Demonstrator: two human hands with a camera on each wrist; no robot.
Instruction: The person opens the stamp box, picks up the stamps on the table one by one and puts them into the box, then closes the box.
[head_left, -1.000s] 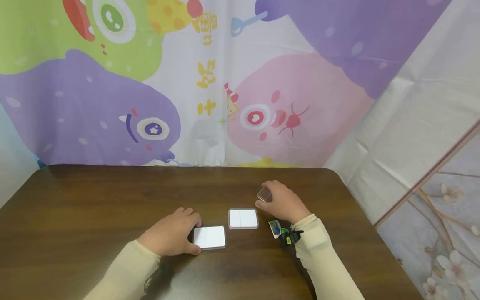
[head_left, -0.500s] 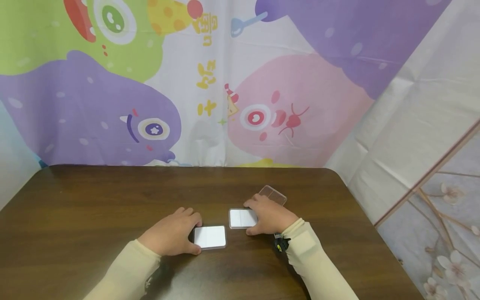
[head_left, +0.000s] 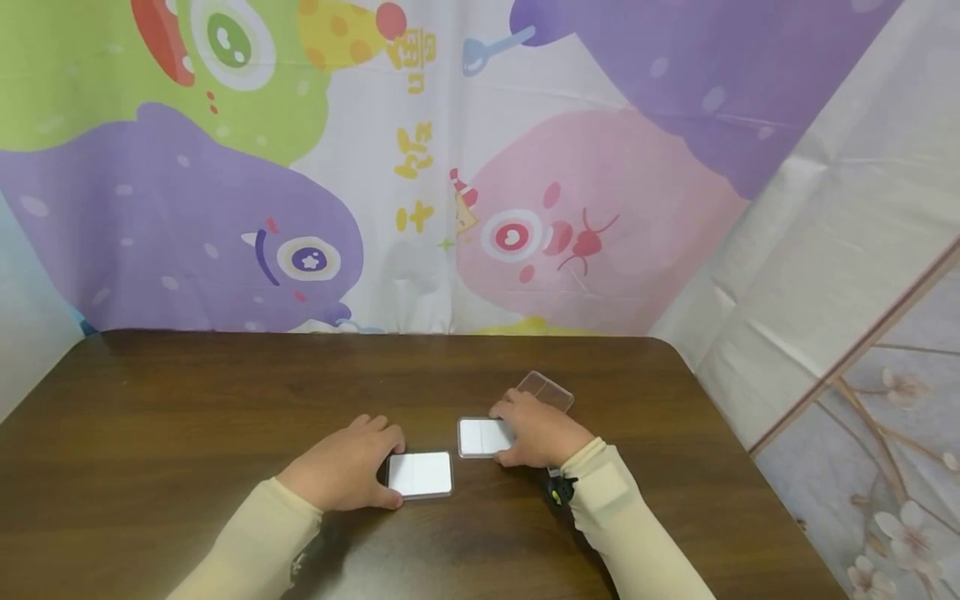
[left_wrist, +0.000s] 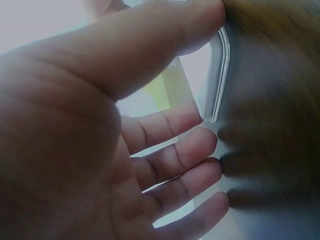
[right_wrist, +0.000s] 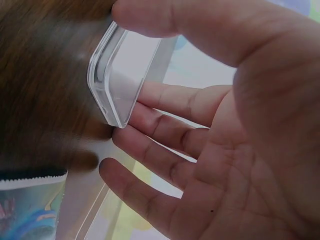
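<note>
Two shallow clear plastic boxes with white contents lie side by side on the table. My left hand [head_left: 341,467] grips the left box [head_left: 420,475] at its left end, thumb on the near side and fingers on the far side. In the left wrist view a corner of that box [left_wrist: 216,90] shows between thumb and index fingertip. My right hand [head_left: 543,429] spans the right end of the other box [head_left: 480,437], thumb near, fingers far. The right wrist view shows its edge [right_wrist: 102,75] between thumb and fingertips. Behind this hand lies an empty-looking clear lid [head_left: 553,389].
A colourful torn-edged packet [right_wrist: 32,210] lies near the right hand's little finger, mostly hidden under the wrist in the head view. The brown wooden table [head_left: 225,383] ends against a cartoon-printed cloth [head_left: 405,275].
My right hand has set the clear lid down at the back right and moved left and nearer onto the right box. The left hand has stayed on its box.
</note>
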